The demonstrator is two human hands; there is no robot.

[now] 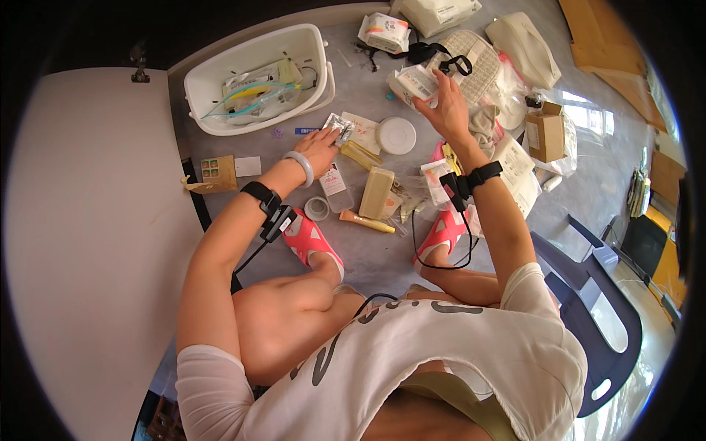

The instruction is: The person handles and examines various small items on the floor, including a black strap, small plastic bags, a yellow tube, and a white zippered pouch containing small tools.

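My left hand (315, 152) lies with its fingertips at a silver foil packet (343, 125); whether it grips the packet I cannot tell. Beside it are a blue strip (306, 131), a yellow translucent case (361, 154) and a clear pouch with a label (336, 187). My right hand (449, 107) has its thumb and fingers spread around the right end of a white soft pack (413, 85); how firmly it touches is unclear. A round white lidded container (396, 135) sits between the hands. Nearer my feet lie a beige oblong case (376, 193) and an orange-yellow tube (367, 221).
A white plastic basket (256, 125) with bags inside stands at the upper left. A woven bag (471, 60), a cream pouch (521, 47) and a small cardboard box (543, 135) are on the right. A dark blue plastic stool (606, 308) is at the lower right.
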